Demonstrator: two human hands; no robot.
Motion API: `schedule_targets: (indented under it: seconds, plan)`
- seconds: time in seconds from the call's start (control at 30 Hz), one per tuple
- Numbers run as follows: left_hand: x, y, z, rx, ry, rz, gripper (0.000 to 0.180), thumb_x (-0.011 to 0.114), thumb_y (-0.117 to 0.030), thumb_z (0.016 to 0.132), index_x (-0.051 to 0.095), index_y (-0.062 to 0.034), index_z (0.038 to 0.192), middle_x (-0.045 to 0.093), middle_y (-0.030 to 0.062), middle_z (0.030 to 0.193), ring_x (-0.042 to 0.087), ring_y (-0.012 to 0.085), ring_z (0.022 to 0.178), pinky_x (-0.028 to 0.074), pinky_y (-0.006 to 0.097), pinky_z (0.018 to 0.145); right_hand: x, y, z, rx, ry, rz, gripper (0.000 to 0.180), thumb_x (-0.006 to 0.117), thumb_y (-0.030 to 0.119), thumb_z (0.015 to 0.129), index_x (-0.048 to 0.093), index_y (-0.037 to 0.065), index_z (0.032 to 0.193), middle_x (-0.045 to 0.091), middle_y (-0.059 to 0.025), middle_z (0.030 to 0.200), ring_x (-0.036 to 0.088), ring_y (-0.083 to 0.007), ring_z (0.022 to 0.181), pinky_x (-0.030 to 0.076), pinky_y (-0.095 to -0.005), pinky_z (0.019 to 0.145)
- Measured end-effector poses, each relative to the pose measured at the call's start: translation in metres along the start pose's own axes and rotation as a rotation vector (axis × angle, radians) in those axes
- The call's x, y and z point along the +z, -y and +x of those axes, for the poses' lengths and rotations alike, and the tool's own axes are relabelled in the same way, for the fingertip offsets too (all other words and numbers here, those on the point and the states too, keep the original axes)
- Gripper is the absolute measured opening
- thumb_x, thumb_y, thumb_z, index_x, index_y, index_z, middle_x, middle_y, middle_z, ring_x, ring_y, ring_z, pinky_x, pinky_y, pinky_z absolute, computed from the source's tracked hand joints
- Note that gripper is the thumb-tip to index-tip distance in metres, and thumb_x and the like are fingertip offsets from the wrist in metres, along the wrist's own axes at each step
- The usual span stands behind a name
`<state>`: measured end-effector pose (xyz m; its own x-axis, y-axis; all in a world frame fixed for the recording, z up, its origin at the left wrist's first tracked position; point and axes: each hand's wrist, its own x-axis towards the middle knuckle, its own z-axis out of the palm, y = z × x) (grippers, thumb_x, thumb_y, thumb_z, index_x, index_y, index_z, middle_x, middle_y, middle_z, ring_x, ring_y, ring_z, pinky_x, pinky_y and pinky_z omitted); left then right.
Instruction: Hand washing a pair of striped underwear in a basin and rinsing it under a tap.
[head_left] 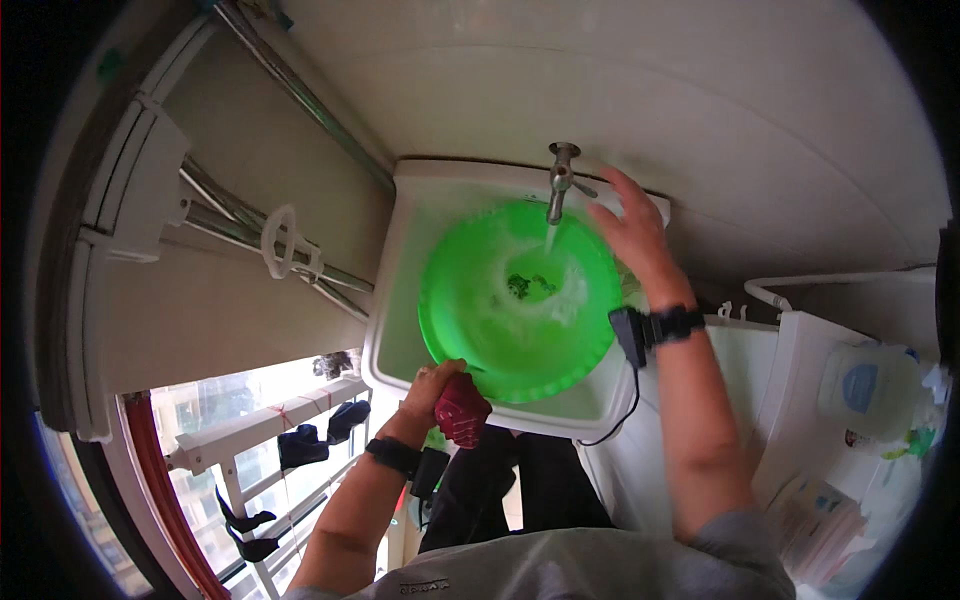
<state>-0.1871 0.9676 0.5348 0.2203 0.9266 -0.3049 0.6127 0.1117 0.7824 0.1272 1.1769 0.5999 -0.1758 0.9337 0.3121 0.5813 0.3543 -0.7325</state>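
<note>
Bundled dark red cloth (462, 412), patterned with pale marks, is gripped in my left hand (424, 394) at the near left rim of a green plastic basin (450, 270). Its exact kind does not show. My right hand (640, 232) is raised beside the metal tap (560, 178), fingers stretched and apart, close to the small side lever. Whether a fingertip touches the lever I cannot tell. A stream of water (551, 236) runs from the spout into the basin, where foam floats on the water around a dark patch. The basin sits in a white sink (392, 335).
White appliance-like surfaces (740, 360) adjoin the sink on the right, with plastic containers (860, 385) farther right. At left, metal rails (235, 228) run along the wall. Dark items (303, 447) hang on a white rack (232, 432) by the window.
</note>
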Motion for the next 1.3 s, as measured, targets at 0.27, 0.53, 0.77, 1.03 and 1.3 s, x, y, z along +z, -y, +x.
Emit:
schedule_targets:
  seconds: [0.27, 0.53, 0.77, 1.03, 1.3]
  plan:
    - [0.016, -0.015, 0.036, -0.616, 0.152, -1.154, 0.021, 0.061, -0.022, 0.079, 0.06, -0.0024, 0.086, 0.061, 0.0069, 0.071, 0.058, 0.0166, 0.059, 0.047, 0.029, 0.055, -0.007, -0.014, -0.14, 0.732, -0.025, 0.085, 0.037, 0.06, 0.02, 0.073, 0.056, 0.001, 0.104, 0.059, -0.0201, 0.096, 0.057, -0.0329, 0.086, 0.044, -0.0394, 0.077]
    - [0.04, -0.008, 0.075, -0.656, 0.499, -1.086, 0.03, 0.063, -0.029, 0.079, 0.058, -0.0033, 0.093, 0.061, 0.0069, 0.079, 0.059, 0.0172, 0.065, 0.049, 0.03, 0.058, -0.039, 0.054, -0.154, 0.61, -0.275, -0.165, 0.031, 0.056, 0.004, 0.069, 0.058, 0.001, 0.1, 0.06, -0.0159, 0.09, 0.059, -0.0272, 0.076, 0.046, -0.0349, 0.069]
    - [0.029, 0.003, 0.081, -0.532, 0.338, -0.958, 0.029, 0.062, -0.027, 0.08, 0.059, -0.0014, 0.093, 0.061, 0.0064, 0.078, 0.058, 0.0151, 0.065, 0.048, 0.028, 0.059, -0.011, 0.028, -0.173, 0.729, -0.313, 0.249, 0.031, 0.054, 0.002, 0.076, 0.056, 0.0, 0.107, 0.058, -0.0081, 0.097, 0.056, -0.0183, 0.085, 0.045, -0.0297, 0.073]
    - [-0.01, -0.012, 0.043, -0.262, -0.226, -0.677, 0.018, 0.06, -0.016, 0.08, 0.061, 0.0018, 0.085, 0.062, 0.0085, 0.081, 0.056, 0.0136, 0.068, 0.044, 0.027, 0.06, 0.071, -0.024, -0.168, 1.015, -0.33, 1.071, 0.032, 0.06, 0.008, 0.076, 0.052, 0.004, 0.107, 0.056, -0.0044, 0.091, 0.055, -0.0165, 0.082, 0.045, -0.0289, 0.07]
    - [-0.074, -0.06, -0.003, -0.113, -0.199, -0.245, 0.016, 0.059, -0.013, 0.081, 0.059, 0.0025, 0.081, 0.053, 0.012, 0.067, 0.05, 0.0172, 0.056, 0.038, 0.03, 0.05, 0.102, -0.009, -0.184, 0.813, -0.026, 0.752, 0.027, 0.056, 0.009, 0.077, 0.056, 0.001, 0.102, 0.058, -0.003, 0.086, 0.055, -0.0133, 0.075, 0.045, -0.0266, 0.065]
